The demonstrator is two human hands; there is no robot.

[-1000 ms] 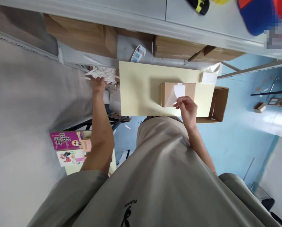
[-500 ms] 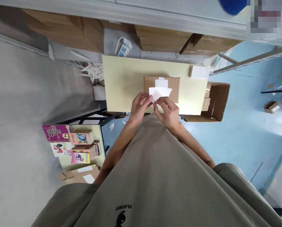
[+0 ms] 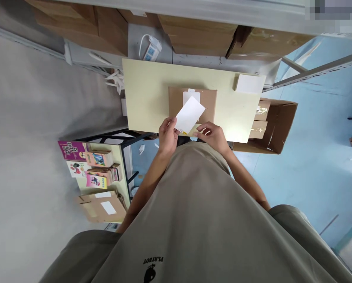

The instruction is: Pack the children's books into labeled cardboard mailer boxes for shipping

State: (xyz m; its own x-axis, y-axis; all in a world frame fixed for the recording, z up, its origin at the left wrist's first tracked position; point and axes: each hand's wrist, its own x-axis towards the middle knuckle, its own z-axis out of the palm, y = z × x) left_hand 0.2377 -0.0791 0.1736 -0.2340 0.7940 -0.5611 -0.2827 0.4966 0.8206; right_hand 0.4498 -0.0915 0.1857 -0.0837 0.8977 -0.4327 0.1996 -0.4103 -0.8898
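Observation:
My left hand (image 3: 168,135) pinches the lower left edge of a white label (image 3: 190,114), which is tilted. Small print and a yellow mark show along its lower edge. Beneath it lies a flat brown cardboard box (image 3: 207,104) on the pale yellow table (image 3: 148,94). Another white label (image 3: 196,95) is on the box's top, partly covered by the held one. My right hand (image 3: 212,135) hovers at the table's near edge, just right of the held label, thumb and forefinger apart and apparently holding nothing.
A stack of white labels (image 3: 249,83) sits at the table's right corner. Right of the table, an open carton (image 3: 279,125) contains smaller boxes. Large cartons (image 3: 198,35) and a power strip (image 3: 152,51) stand behind. Books (image 3: 99,159) lie on a side table at left.
My right hand has come off the label and moved right. The label has turned in my left hand and now slants up to the right. The view has shifted slightly.

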